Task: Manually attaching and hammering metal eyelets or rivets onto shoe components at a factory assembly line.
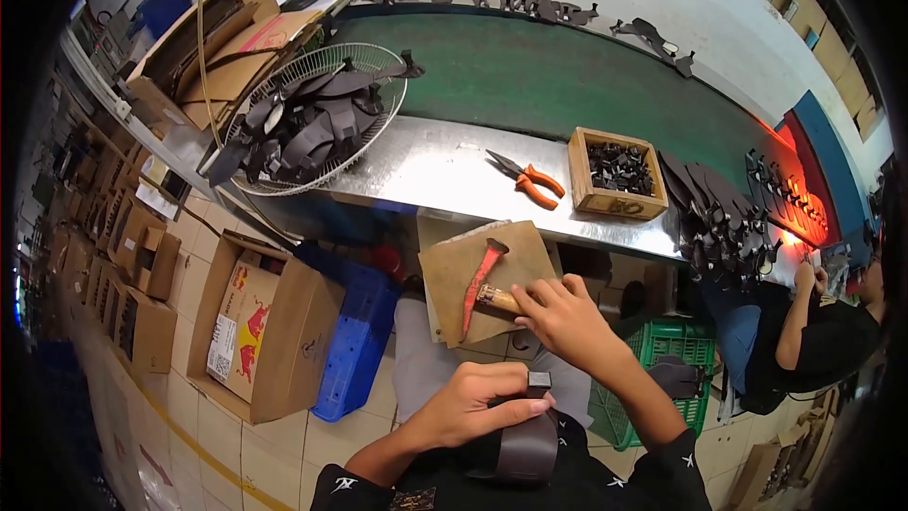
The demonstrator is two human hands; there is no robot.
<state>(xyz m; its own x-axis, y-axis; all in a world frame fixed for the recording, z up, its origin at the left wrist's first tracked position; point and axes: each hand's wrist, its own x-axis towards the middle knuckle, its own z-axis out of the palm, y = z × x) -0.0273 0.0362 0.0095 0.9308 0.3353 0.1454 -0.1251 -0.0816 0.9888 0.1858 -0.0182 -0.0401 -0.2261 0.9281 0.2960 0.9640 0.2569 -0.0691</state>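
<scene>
Dark brown strap point(528, 449), held before the torso, sits pinched in the left hand point(480, 404); the right hand point(567, 317) grasps a wooden handle point(498, 299) over the tan board point(440, 270), beside a red-handled hammer point(478, 284).

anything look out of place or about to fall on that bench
One thing, mildly: the wire basket is heaped, and a dark piece juts out past its left rim, so it might slip off. I see no clear spill or damage.

The left hand point(484, 401) holds a dark curved piece point(528, 449); the right hand point(566, 317) holds a wooden stick point(498, 299).
</scene>
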